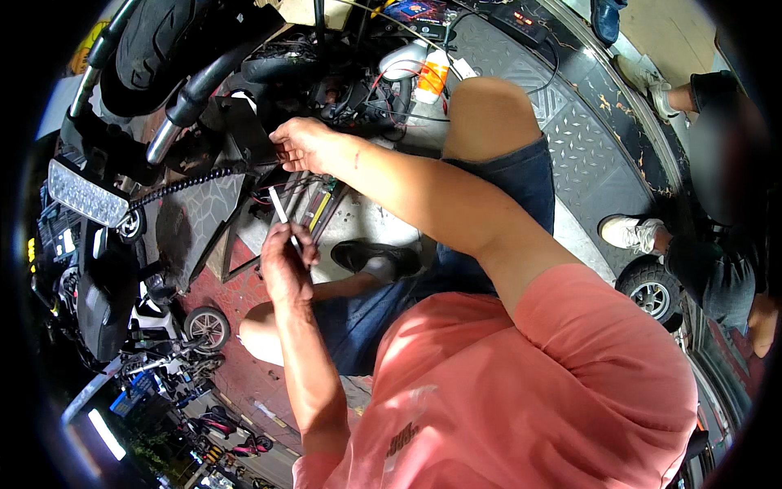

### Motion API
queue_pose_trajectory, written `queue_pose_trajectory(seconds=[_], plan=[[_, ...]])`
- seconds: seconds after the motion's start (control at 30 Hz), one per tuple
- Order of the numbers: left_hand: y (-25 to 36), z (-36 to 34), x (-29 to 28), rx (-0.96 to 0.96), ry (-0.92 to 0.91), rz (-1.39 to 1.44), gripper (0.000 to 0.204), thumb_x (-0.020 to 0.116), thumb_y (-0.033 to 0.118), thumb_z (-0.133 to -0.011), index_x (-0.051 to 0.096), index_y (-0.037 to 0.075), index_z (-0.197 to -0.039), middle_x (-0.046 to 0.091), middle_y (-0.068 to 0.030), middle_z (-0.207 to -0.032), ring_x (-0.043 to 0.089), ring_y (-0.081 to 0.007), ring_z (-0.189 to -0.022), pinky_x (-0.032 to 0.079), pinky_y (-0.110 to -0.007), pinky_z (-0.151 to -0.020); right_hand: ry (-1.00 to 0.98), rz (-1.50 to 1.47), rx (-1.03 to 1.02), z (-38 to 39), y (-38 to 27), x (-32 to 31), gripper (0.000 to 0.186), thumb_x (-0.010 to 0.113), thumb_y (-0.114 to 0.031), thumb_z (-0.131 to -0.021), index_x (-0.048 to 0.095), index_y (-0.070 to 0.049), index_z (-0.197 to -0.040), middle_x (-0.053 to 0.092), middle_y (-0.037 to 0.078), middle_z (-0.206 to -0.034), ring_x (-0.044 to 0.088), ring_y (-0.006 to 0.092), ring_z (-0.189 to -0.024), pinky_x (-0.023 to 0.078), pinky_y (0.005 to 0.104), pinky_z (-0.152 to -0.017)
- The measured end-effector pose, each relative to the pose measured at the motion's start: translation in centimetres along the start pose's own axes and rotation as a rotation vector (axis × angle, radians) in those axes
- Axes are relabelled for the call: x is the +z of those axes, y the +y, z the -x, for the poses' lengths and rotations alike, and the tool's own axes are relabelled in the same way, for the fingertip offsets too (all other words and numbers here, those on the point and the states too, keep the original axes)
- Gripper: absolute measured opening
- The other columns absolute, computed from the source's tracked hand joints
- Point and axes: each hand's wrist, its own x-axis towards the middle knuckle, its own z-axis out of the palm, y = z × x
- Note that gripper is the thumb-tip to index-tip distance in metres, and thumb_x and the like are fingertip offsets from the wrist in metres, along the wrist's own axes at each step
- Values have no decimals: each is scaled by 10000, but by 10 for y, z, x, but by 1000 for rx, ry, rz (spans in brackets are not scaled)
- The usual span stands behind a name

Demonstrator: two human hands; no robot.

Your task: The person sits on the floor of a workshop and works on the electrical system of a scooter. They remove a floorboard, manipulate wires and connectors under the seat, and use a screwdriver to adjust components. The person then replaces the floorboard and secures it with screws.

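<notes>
My left hand (287, 265) is closed around a slim white stick (279, 205). Its tip points up toward the dark metal part (244, 130) of the scooter; what kind of stick it is I cannot tell. My right hand (301, 145) is farther off, at that part's edge, with its fingers curled inward. Whatever is between those fingers, if anything, is hidden. Below the right hand, thin wires run beside a narrow piece with a yellow strip (321, 210). A black coiled cable (183, 186) stretches away to the left.
A black tyre (163, 45) and a fork tube (175, 122) rise at upper left. Behind my right hand lie tangled wires and an orange-and-white bottle (432, 77). At right, another person's shoe (631, 234) stands by a small wheel (649, 293) near the metal tread plate (586, 147).
</notes>
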Motion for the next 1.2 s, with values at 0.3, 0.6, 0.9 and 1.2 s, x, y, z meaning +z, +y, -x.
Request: queue_pose_trajectory(seconds=[0.3,0.6,0.9,1.2], plan=[[87,-18,-80,262,188,-70,253,496,344,-1041,608,125,-980,568,7,-743,370,-106,-519,290,-261,-488,152,54,-11,-9,-2,14,200,716,-228,-926,628,-115,-787,533,-12,-642,502,129,-548,460,331,-552],[137,-92,-94,297,330,-152,270,437,292,-1048,604,94,-970,555,0,-731,347,-114,-493,277,-261,-468,-3,133,-21,-8,-28,29,342,824,-420,-863,704,-111,-947,669,2,-810,604,152,-657,510,367,-613],[135,-127,-89,311,259,-58,255,436,266,-1038,559,118,-870,567,-5,-714,394,-102,-498,298,-236,-421,5,531,-34,12,-58,41,1055,961,-482,-666,497,46,-1453,546,220,-1460,572,390,-1276,523,551,-975],[126,-122,-81,472,341,-110,254,472,237,-1023,624,91,-880,590,-10,-681,421,-84,-477,318,-230,-426,-85,688,180,-16,-71,39,1347,932,-655,-585,332,94,-1531,413,356,-1499,478,467,-1363,504,565,-1031]])
